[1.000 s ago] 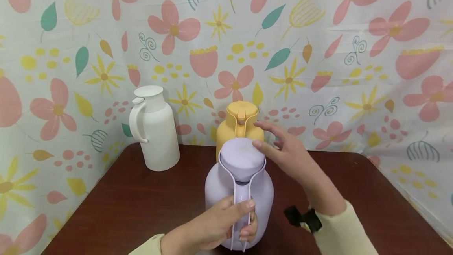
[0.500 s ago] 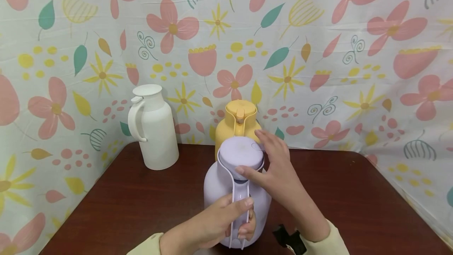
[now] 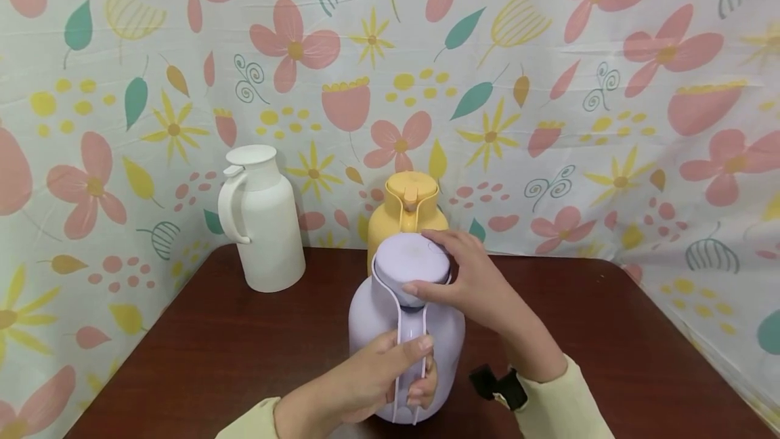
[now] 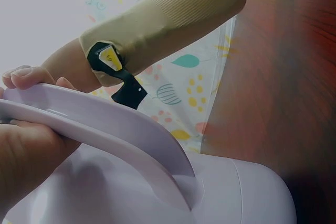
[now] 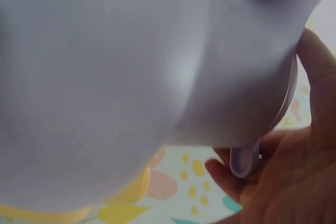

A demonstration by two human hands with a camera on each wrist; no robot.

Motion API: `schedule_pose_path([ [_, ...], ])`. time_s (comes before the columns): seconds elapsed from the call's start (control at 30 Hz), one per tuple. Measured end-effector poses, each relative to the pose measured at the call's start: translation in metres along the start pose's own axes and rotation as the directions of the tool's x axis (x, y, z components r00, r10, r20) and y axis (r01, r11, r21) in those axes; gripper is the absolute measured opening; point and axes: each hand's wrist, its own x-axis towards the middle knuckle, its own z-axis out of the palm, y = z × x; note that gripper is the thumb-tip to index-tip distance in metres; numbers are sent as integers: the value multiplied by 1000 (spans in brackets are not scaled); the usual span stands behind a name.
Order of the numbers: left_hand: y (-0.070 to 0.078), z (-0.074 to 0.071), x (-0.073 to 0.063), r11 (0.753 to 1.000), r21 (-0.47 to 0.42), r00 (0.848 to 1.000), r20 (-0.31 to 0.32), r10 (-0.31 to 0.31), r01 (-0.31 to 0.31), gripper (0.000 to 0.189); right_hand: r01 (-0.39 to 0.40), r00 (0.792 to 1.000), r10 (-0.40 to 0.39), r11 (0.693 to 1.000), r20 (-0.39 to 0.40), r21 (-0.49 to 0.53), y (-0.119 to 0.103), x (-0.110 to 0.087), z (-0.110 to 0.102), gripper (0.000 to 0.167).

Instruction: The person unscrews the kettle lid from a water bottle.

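A lavender thermos jug stands upright on the dark table, its handle toward me. My left hand grips the handle, the thumb lying across it. On top, my right hand holds the round lid from the right, thumb on the near side and fingers on the far side. In the right wrist view the jug's body fills much of the picture, with the right hand around its top and a small lavender tab near the fingers. The left wrist view shows the left hand around the handle.
Directly behind the lavender jug is a yellow jug, partly hidden by it. A white jug stands at the back left of the brown table. Flower-patterned cloth hangs behind the table and along its sides.
My right hand has come down from above the lid's right side and taken hold of the lid. The left hand keeps its grip on the handle. The other jugs stay put.
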Motion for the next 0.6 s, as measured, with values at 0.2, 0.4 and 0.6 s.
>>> schedule_pose_path([
  [0.2,0,-1,0,1000,-10,1000,-3,-8,8,60,73,974,-84,995,210,61,17,15,-13,75],
  [0.4,-1,-2,1,1000,-13,1000,12,-1,2,58,189,906,-208,978,370,89,29,35,-27,74],
  [0.6,-2,-2,2,1000,-11,1000,17,3,-3,58,145,806,-204,978,556,148,31,54,-42,79],
])
